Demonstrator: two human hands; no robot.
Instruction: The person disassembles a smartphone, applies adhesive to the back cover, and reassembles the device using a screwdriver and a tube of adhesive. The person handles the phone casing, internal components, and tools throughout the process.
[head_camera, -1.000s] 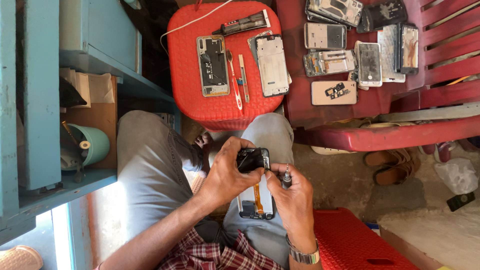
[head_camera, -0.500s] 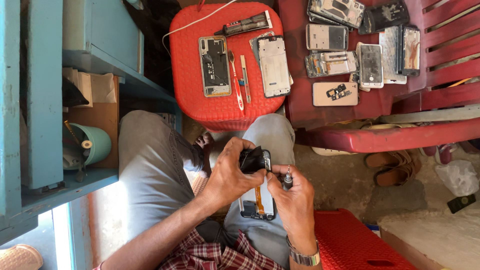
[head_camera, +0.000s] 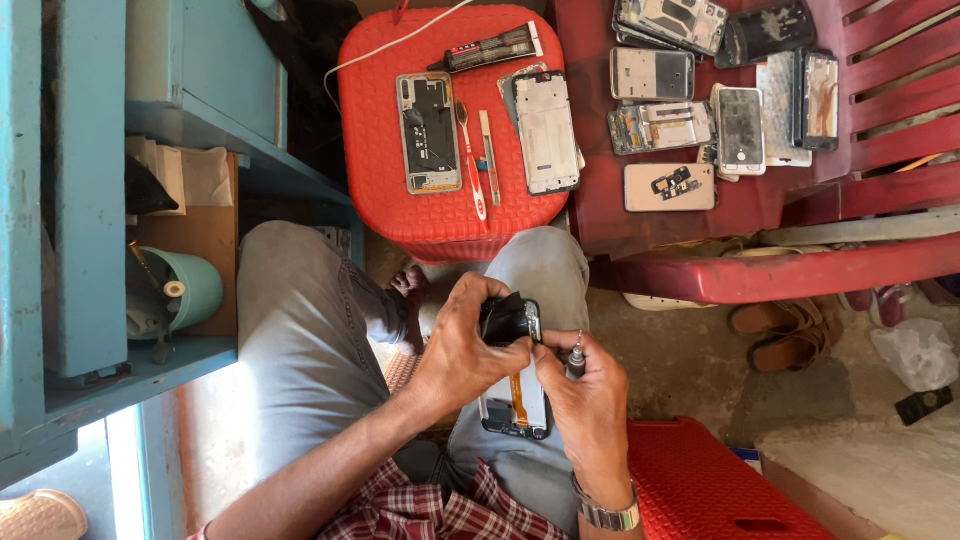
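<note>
An opened phone (head_camera: 517, 402) rests on the right knee. Left hand (head_camera: 462, 350) has its fingers closed on a black part (head_camera: 503, 318) lifted at the phone's top end. Right hand (head_camera: 590, 390) pinches a small screwdriver (head_camera: 575, 357) between thumb and fingers, just beside the phone's edge. Ahead, a red stool (head_camera: 440, 215) carries phone frames.

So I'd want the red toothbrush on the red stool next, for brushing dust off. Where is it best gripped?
Take the red toothbrush by the lower part of its handle, the end nearer the knees. It lies lengthwise between the opened phone and a thin pale tool, so probably pinch it from above, fingers along its narrow sides. Both neighbours lie close.
</note>
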